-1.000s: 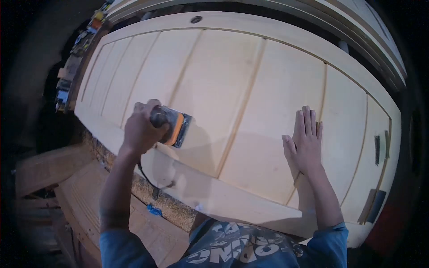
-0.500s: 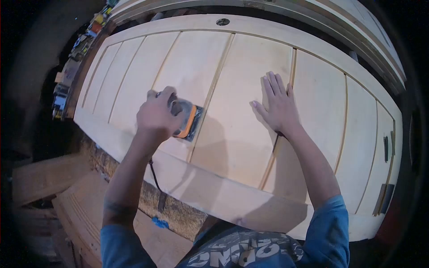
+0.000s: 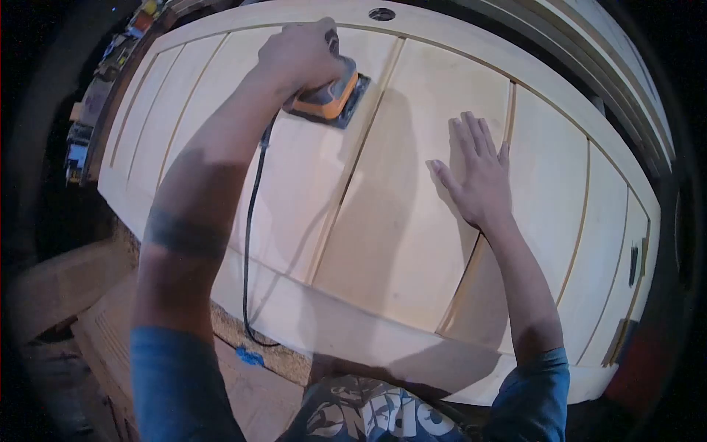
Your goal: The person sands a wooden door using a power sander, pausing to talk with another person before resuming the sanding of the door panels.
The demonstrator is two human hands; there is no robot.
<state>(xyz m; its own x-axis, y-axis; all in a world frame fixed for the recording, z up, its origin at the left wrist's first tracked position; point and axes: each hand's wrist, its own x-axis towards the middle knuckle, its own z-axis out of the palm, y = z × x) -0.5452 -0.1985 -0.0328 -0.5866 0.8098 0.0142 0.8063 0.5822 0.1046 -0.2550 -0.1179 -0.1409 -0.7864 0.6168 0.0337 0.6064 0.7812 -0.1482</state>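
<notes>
A pale wooden door panel [image 3: 368, 221] with grooved boards lies flat in front of me. My left hand [image 3: 305, 55] is wrapped round the top of an orange and grey electric sander [image 3: 331, 96], whose black base rests on a board near the panel's far edge, left of a groove. A black cord [image 3: 251, 221] hangs from the sander down over the near edge. My right hand [image 3: 480, 177] lies flat on the panel right of the middle, fingers spread, holding nothing.
A round hole [image 3: 382, 14] pierces the panel's far rail. A shelf with small items [image 3: 96, 99] stands at the far left. Wooden boards [image 3: 66, 283] lie below at the left. Dark strips [image 3: 634, 265] rest near the panel's right end. Long mouldings [image 3: 589, 59] run behind.
My left hand has slid the sander away from me, toward the panel's far edge. More of its cord shows. My right hand stays flat on the panel; the view has shifted slightly.
</notes>
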